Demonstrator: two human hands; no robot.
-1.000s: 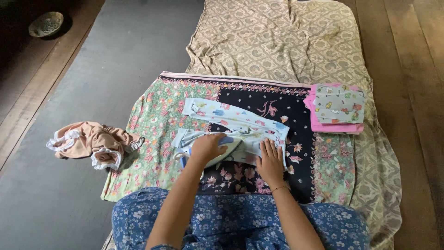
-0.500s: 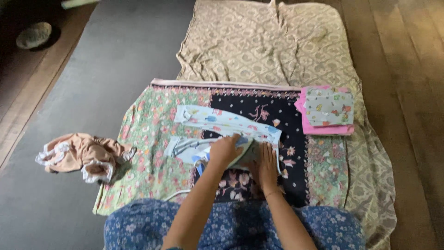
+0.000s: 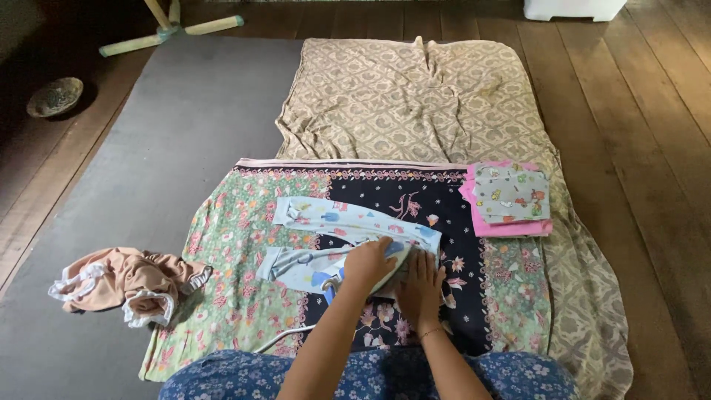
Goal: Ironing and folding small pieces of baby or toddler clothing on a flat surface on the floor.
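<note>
Wooden plank floor (image 3: 644, 111), grey mat (image 3: 148, 148), beige patterned sheet (image 3: 415, 96), floral cloth (image 3: 237, 237) on top. Left hand (image 3: 368, 263) closed on iron (image 3: 385, 259); right hand (image 3: 419, 285) flat, open, pressing pale printed garment (image 3: 333, 222) mid-cloth.

Dim indoor daylight, brighter twd upper right on the brown wooden plank floor (image 3: 652, 111); top-left corner falls into dark shadow. Soft shadows, no glare. Sharp overall, slight wide-angle bend at edges.
</note>
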